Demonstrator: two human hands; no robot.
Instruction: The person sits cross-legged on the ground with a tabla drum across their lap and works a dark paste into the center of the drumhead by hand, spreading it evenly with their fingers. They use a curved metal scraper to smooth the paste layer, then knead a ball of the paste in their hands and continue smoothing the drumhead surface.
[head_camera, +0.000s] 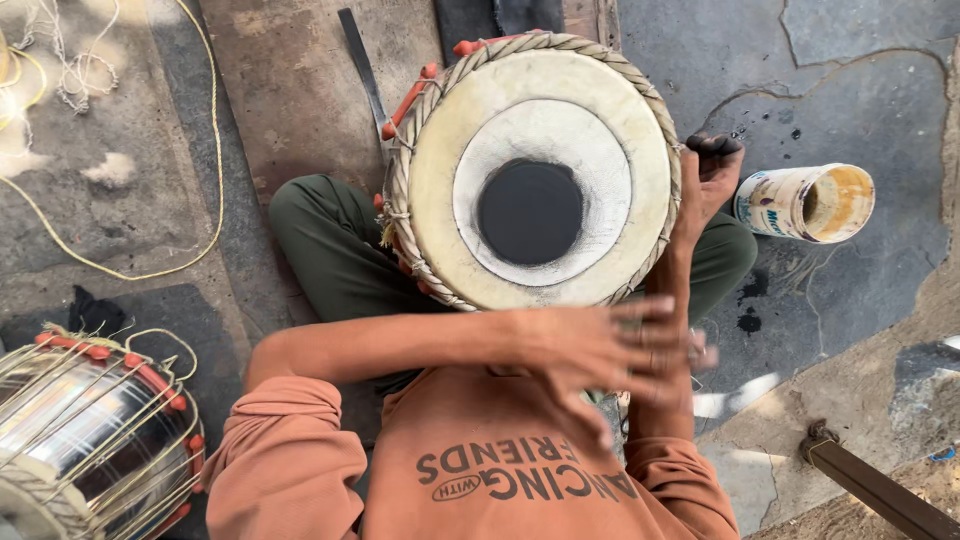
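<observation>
Drum: a hand drum (530, 170) sits in the person's lap, between crossed legs in green trousers (335, 250), its round skin head facing up. The head is cream with a paler ring and a black disc at its centre; a braided rim and red-and-pale lacing run round the edge.
Handling: likely fairly heavy and rigid in the shell, with a taut skin that could dent or mark. The braided rim or the sides look like the safest places to take hold, not the black disc.
Right hand: the right hand (712, 175) presses against the drum's right rim, fingers partly curled; its fingertips look blackened.
Left hand: the left hand (600, 355) crosses in front of the chest, just below the drum's near edge, fingers spread apart. It is blurred, so I cannot tell whether it touches the drum; it seems to hold nothing.
Floor: a stained cylindrical can (805, 203) lies on its side near the right hand. A second, metal-bodied drum (90, 440) rests at the floor's near left corner. Yellow cord (215, 140) loops across the far left.
</observation>
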